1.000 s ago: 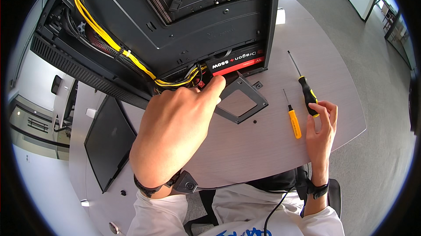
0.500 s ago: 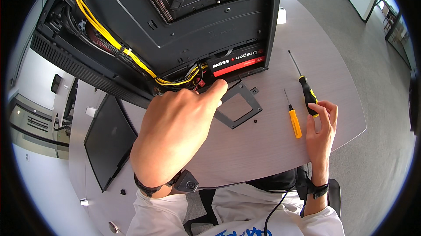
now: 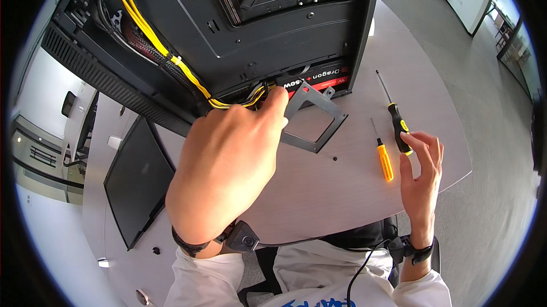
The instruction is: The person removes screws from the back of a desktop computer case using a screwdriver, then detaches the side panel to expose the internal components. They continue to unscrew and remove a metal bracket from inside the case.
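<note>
My left hand (image 3: 231, 150) is closed on the left edge of a dark metal bracket (image 3: 333, 127), a flat frame with a large square opening. Tilted in front of the power supply (image 3: 329, 80), the bracket partly covers that black and red unit in the computer case (image 3: 273, 45). The back of this hand hides most of its fingers. My right hand (image 3: 423, 173) has its thumb and fingers apart around the end of a black and yellow screwdriver (image 3: 400, 130) lying on the table. An index fingertip rests at the handle, without a visible grip.
A smaller screwdriver with an orange handle (image 3: 385, 163) lies left of the bigger one. One tiny dark screw (image 3: 335, 159) sits on the table (image 3: 319, 198). Yellow cables (image 3: 149, 32) run down the case. On the left lies a black panel (image 3: 139, 176).
The bracket has risen from the tabletop with my left hand and tilted, now overlapping the power supply. My right hand stays by the big screwdriver. The view has shifted slightly.
</note>
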The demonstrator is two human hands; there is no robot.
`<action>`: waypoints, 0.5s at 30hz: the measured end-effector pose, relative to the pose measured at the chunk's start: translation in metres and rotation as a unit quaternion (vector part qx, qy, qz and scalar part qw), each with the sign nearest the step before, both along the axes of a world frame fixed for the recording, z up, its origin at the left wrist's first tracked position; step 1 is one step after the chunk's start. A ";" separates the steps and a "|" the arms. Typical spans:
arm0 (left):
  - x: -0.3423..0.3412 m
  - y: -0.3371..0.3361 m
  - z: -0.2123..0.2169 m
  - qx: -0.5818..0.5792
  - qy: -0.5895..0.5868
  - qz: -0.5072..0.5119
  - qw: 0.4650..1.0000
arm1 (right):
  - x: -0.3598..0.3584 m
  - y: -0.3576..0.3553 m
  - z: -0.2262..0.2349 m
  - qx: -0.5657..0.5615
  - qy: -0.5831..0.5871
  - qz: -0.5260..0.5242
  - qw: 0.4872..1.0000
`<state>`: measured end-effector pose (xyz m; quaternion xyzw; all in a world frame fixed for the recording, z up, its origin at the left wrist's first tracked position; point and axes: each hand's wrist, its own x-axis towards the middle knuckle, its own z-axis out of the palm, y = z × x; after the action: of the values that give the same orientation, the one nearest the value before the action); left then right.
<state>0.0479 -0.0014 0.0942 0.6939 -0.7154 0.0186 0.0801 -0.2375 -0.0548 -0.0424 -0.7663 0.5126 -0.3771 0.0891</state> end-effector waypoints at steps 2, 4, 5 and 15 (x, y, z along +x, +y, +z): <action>0.002 -0.002 0.003 -0.007 0.006 -0.005 1.000 | 0.007 0.000 0.017 0.026 -0.024 0.053 0.998; 0.003 -0.002 0.006 -0.002 0.025 -0.001 1.000 | 0.019 -0.002 0.033 0.059 -0.054 0.099 0.992; 0.003 -0.001 0.008 0.007 0.041 0.006 0.999 | 0.026 -0.006 0.040 0.065 -0.080 0.147 0.984; 0.016 -0.028 -0.002 -0.100 0.159 -0.003 0.982 | 0.085 -0.054 0.077 0.190 -0.257 0.226 0.920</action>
<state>0.0634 -0.0291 0.0918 0.6742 -0.6903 -0.0213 0.2617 -0.1525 -0.1088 0.0349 -0.7072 0.3473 -0.4266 0.4441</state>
